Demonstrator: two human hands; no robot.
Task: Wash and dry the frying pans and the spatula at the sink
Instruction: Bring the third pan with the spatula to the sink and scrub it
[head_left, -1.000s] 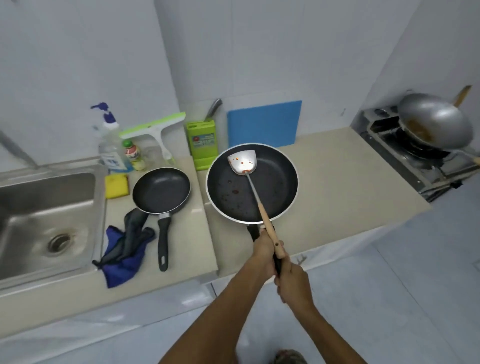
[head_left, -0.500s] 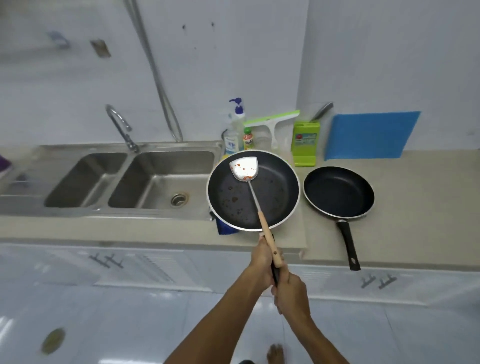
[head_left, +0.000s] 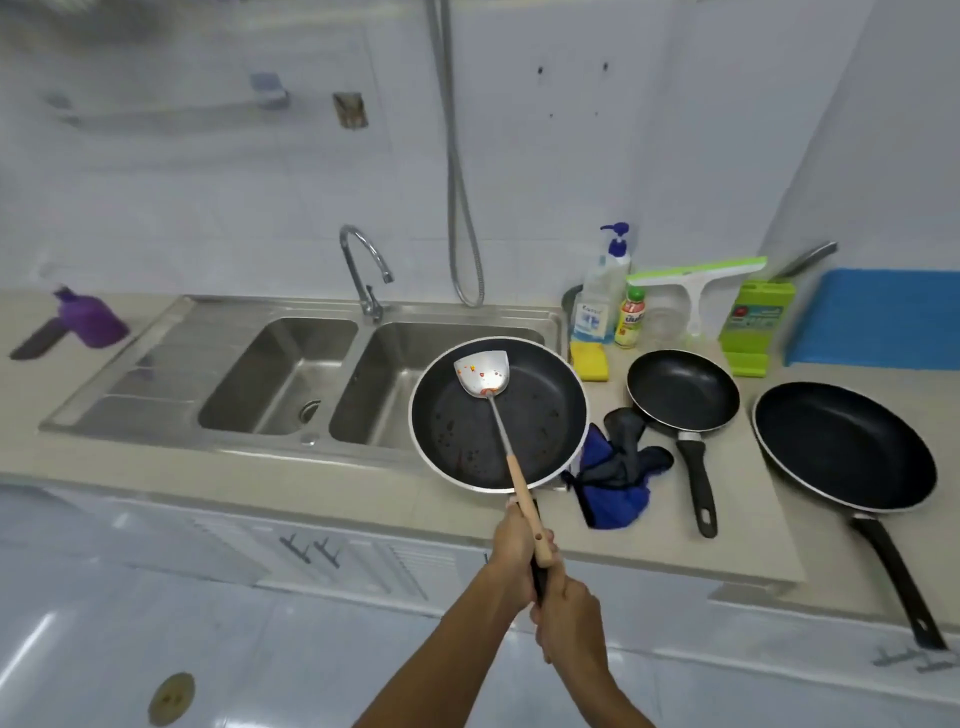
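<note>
1 spatula (head_left: 483, 374), 1 frying pan (head_left: 545, 415) held; 2 other pans (head_left: 683, 389).

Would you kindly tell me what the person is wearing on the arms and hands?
Nothing shows: the left hand and right hand are bare, with no gloves, watch or bracelet, and the left forearm and right forearm are uncovered, no sleeve in view.
</note>
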